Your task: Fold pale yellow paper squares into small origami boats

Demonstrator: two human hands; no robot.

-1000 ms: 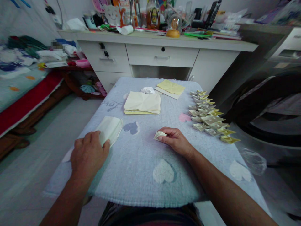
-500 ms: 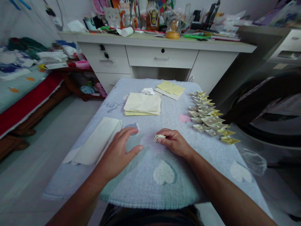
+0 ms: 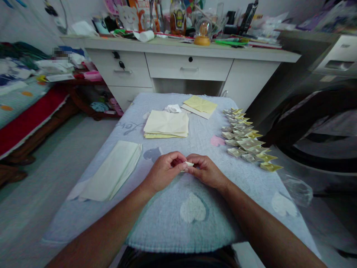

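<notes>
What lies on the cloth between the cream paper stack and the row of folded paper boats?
Head view: only a pink heart print between stack and boats.

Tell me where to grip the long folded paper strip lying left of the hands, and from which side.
Take the long folded paper strip at its near end, coming from its outer left side. It lies flat and slanted on the towel-covered table, and that end is nearest the left hand; a pinch under the bare left edge should lift it without creasing.
</notes>
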